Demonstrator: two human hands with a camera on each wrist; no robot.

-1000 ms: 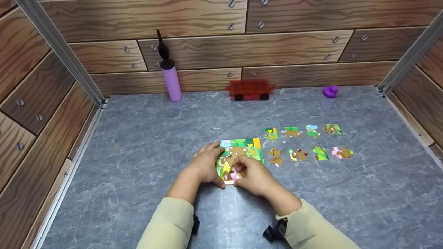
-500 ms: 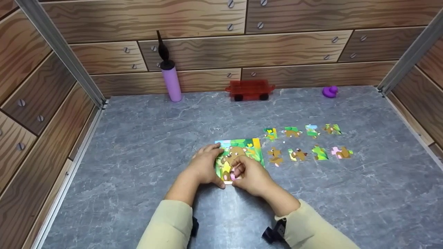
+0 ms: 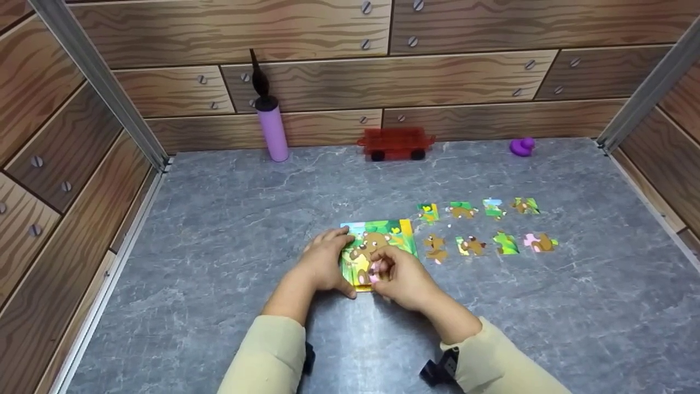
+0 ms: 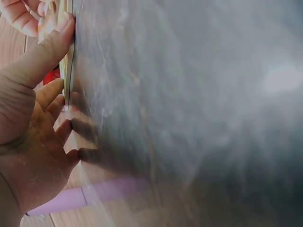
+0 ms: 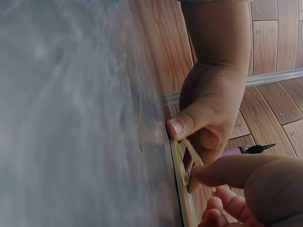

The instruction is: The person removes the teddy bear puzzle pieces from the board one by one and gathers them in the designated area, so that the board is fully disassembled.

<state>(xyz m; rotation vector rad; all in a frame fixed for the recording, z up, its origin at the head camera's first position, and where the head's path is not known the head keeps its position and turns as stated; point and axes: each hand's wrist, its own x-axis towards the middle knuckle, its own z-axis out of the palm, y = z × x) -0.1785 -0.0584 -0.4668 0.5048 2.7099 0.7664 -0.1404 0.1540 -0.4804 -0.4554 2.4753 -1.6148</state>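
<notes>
A jigsaw puzzle tray (image 3: pixel 406 229) with a brown bear picture lies on the grey table in the head view. My left hand (image 3: pixel 324 261) rests along its left side, thumb at the front edge and fingers spread. In the left wrist view the left thumb (image 4: pixel 66 23) touches the edge. My right hand (image 3: pixel 406 276) is over the tray's front right part and pinches a puzzle piece (image 3: pixel 374 271), mostly hidden by the fingers. The right wrist view shows this thin piece (image 5: pixel 193 152) tilted up from the tray, close to the left thumb.
Several loose puzzle pieces (image 3: pixel 471 245) lie in two rows to the right of the tray. A purple hand pump (image 3: pixel 272 134), a clear red toy wagon (image 3: pixel 396 143) and a purple toy duck (image 3: pixel 522 146) stand along the back. Wood-patterned walls (image 3: pixel 306 87) enclose the table.
The piece under my right hand has shifted slightly back and right, showing a yellow-brown strip at the tray's front where it was white. My left hand has stayed in place.
</notes>
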